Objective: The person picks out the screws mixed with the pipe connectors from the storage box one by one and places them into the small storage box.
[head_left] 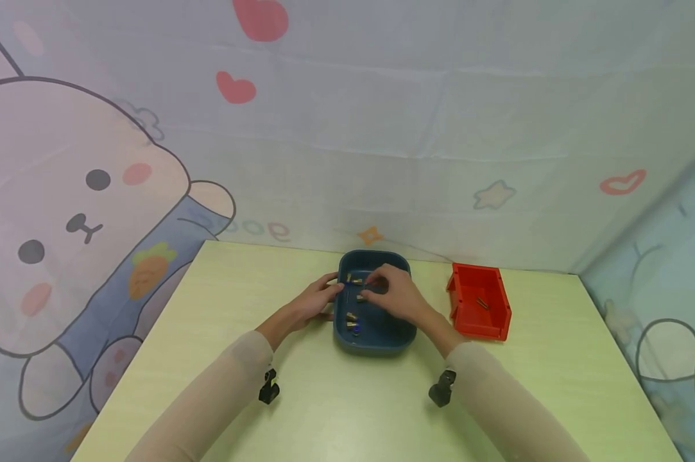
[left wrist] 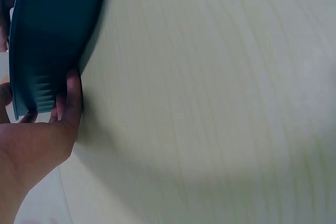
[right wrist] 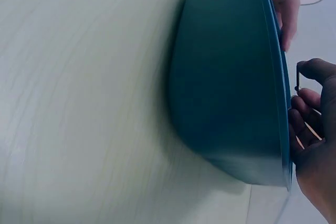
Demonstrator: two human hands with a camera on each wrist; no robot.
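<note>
A dark blue-green plastic tub (head_left: 376, 350) holds several small brass-coloured fittings, some with blue parts, such as this fitting (head_left: 353, 326) by its left wall. Gripping the tub's left side, my left hand (head_left: 315, 298) has its thumb at the rim and its fingers along the outer wall, as the left wrist view also shows. My right hand (head_left: 398, 295) is over the tub's inside. Between its thumb and a fingertip, it pinches a thin, short, dark pin-like piece (right wrist: 297, 77), held endwise; its exact kind is too small to tell.
To the right of the tub stands a red open-front bin (head_left: 480, 327) with a small brass-coloured piece (head_left: 482, 303) inside. Both containers sit toward the back of a pale wooden table (head_left: 347, 410). A printed cloth (head_left: 347, 128) hangs behind it.
</note>
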